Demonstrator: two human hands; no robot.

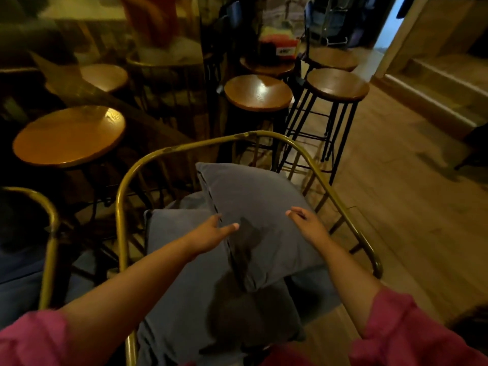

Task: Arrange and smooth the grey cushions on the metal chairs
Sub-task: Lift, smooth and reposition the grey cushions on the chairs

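A grey cushion (pixel 253 202) lies tilted on top of a second grey cushion (pixel 179 276) in a brass-coloured metal chair (pixel 124 196) right below me. My left hand (pixel 211 233) rests at the left seam of the upper cushion, fingers apart and thumb stretched over the fabric. My right hand (pixel 309 223) hovers over or lightly touches the same cushion's right side, fingers spread. Neither hand grips anything. Both arms wear pink sleeves. The cushion tops carry the dark shadows of my hands.
Another metal chair (pixel 51 228) with a blue cushion stands at the left. Round wooden stools (pixel 68 136) (pixel 258 92) (pixel 338 84) crowd the space behind the chair. Wooden floor (pixel 409 207) runs to the right, with a step (pixel 435 101) beyond.
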